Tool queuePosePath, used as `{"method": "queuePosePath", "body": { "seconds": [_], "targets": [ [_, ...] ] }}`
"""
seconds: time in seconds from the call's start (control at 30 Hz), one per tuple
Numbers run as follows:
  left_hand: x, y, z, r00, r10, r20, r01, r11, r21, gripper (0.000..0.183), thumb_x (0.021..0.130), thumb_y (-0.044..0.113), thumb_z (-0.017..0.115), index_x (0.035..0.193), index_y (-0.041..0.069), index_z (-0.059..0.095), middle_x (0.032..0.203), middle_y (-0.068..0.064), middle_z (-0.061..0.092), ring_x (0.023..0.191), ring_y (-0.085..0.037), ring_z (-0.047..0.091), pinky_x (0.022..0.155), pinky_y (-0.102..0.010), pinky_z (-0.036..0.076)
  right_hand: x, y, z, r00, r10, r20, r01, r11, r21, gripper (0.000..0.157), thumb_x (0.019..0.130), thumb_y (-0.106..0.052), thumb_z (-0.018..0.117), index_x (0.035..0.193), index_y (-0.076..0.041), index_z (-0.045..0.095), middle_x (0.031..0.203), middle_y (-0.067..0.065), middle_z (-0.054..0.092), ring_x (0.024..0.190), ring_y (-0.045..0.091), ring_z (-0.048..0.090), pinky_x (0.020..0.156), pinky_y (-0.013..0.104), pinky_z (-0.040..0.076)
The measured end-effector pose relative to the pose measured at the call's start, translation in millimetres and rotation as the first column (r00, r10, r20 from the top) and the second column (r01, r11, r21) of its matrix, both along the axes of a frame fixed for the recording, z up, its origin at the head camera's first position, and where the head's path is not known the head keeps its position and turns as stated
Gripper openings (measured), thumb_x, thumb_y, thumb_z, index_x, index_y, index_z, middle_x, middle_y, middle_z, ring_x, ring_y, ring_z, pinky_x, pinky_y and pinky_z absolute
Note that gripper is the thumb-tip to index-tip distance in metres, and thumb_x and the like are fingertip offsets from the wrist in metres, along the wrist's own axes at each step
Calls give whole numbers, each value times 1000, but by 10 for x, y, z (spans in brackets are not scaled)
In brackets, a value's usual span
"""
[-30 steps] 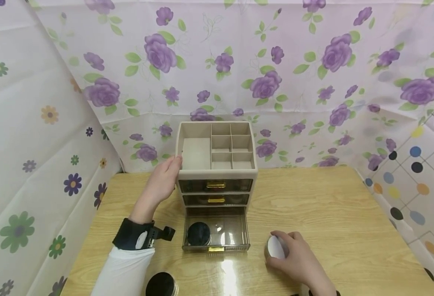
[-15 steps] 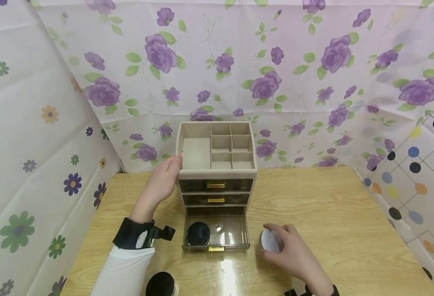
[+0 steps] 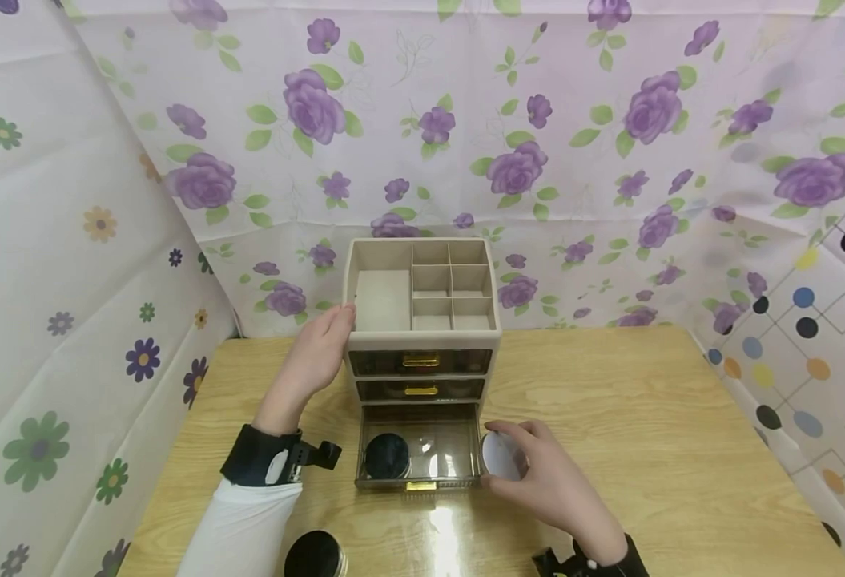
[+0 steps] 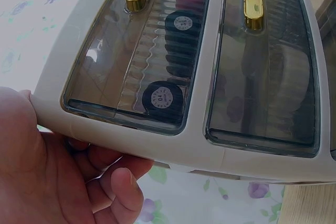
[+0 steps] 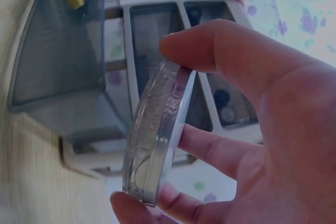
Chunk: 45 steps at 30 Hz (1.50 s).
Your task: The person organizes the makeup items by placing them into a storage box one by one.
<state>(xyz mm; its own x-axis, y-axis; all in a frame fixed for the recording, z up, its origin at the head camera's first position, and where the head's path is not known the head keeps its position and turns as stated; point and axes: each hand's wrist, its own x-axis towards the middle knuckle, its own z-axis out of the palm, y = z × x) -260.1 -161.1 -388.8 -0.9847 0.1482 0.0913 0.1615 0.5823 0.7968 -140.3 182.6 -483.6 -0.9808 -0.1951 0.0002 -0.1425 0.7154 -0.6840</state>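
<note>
A cream cosmetic organizer [image 3: 422, 340] stands on the table with its bottom drawer [image 3: 458, 484] pulled out. My left hand [image 3: 311, 353] grips the organizer's left side, thumb at its top rim; in the left wrist view some fingers curl beside the wall. Just right of the open drawer, my right hand [image 3: 546, 479] pinches a round clear jar [image 5: 155, 129] by its edges, between thumb and fingers. The jar is tilted on edge, its pale silvery face towards the palm. In the drawer's left part sits a black-lidded jar [image 3: 387, 457].
Another black-lidded jar [image 3: 312, 554] stands on the wooden table [image 3: 609, 409] near the front edge. The upper drawer [image 4: 142, 61] is closed and shows several small round items through its smoky front. Floral cloth [image 3: 436, 176] hangs behind the organizer.
My right hand has carried the clear jar leftward and slightly up, from the table on the right to the drawer's right edge. The left hand and organizer have stayed in place.
</note>
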Motion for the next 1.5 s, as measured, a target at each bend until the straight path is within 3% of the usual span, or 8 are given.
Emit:
{"method": "queuePosePath", "body": {
  "seconds": [0.13,0.4,0.57,0.77,0.97,1.13,1.37,1.5],
  "targets": [
    [-5,-1,4,1000,2,2,-2,1000,7,57,116,52,25,111,5,57,118,-21,60,108,-38,57,93,-55,47,-35,-104,52,998,51,-21,-51,999,1,74,79,-38,95,146,-26,66,123,9,58,94,19,58,70,27,55],
    [-8,-11,7,1000,-5,5,5,1000,4,62,116,53,25,124,4,60,130,-22,62,119,-39,58,101,-61,47,-168,-299,114,983,166,-79,-164,986,36,83,82,-39,91,156,-28,56,125,11,60,92,18,61,68,26,55],
    [6,-15,-14,1000,-1,7,1,1000,1,65,115,55,24,128,3,61,129,-22,62,117,-39,58,101,-60,47,-272,-417,94,953,282,-108,-275,958,79,83,83,-34,90,158,-24,54,131,13,59,96,20,62,67,23,55],
    [19,-24,-26,1000,-6,18,6,1000,10,69,115,56,24,139,2,59,142,-25,60,129,-41,57,107,-64,44,-371,-562,96,918,388,-82,-381,920,96,82,81,-24,88,156,-20,57,138,17,56,104,27,64,70,21,55],
    [5,-14,-13,1000,-1,8,1,1000,6,64,115,55,24,121,4,61,135,-23,61,123,-40,58,106,-63,45,-463,-626,78,914,405,-27,-401,912,82,77,80,-19,84,153,-22,60,138,15,54,101,23,62,71,24,55],
    [-6,-4,-14,1000,3,-7,-3,1000,7,58,116,54,25,103,7,57,116,-20,62,107,-37,59,94,-56,49,-539,-656,67,914,404,-40,-397,910,118,74,81,-21,88,151,-21,61,138,17,55,101,23,63,72,26,55],
    [-14,2,2,1000,-3,-10,3,1000,12,57,116,52,26,107,5,57,124,-22,62,111,-38,59,97,-58,48,-606,-701,103,905,424,-49,-408,894,186,64,87,-28,87,146,-16,65,134,16,63,98,21,63,72,28,55],
    [-7,4,0,1000,-10,-9,10,1000,7,56,116,51,25,105,6,57,122,-21,62,109,-37,59,96,-57,48,-595,-711,93,906,424,-3,-415,887,204,65,86,-30,87,145,-15,66,134,17,64,93,17,62,71,28,53]
  ]
}}
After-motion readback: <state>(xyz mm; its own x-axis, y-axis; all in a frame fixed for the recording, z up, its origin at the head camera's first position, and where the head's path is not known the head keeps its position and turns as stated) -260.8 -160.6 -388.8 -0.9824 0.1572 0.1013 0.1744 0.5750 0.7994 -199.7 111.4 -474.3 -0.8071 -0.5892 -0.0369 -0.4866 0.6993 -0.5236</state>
